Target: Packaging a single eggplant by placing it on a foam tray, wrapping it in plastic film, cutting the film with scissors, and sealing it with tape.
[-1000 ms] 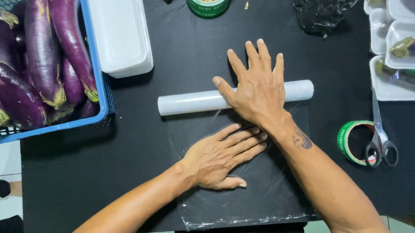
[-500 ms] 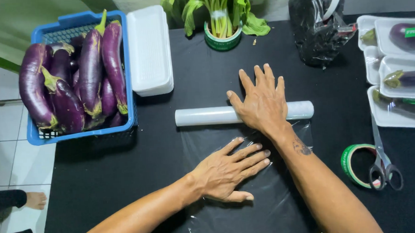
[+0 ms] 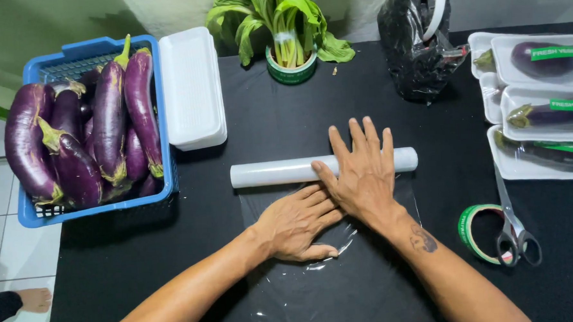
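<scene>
Head view: the right hand [image 3: 362,177] lies flat, fingers spread, on the white roll of clear plastic wrap [image 3: 280,171] at the centre of the black table [image 3: 266,130]. The left hand [image 3: 295,222] presses flat on the pulled-out sheet of film [image 3: 343,287] — just near of the roll, touching the right hand. A blue basket of purple eggplants [image 3: 92,134] sits far left.

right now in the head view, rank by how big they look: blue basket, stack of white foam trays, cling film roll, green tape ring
1. Blue plastic basket
2. Stack of white foam trays
3. Clear cling film roll, partly hidden under the right hand
4. Green tape ring

The trays and the roll look close.
</scene>
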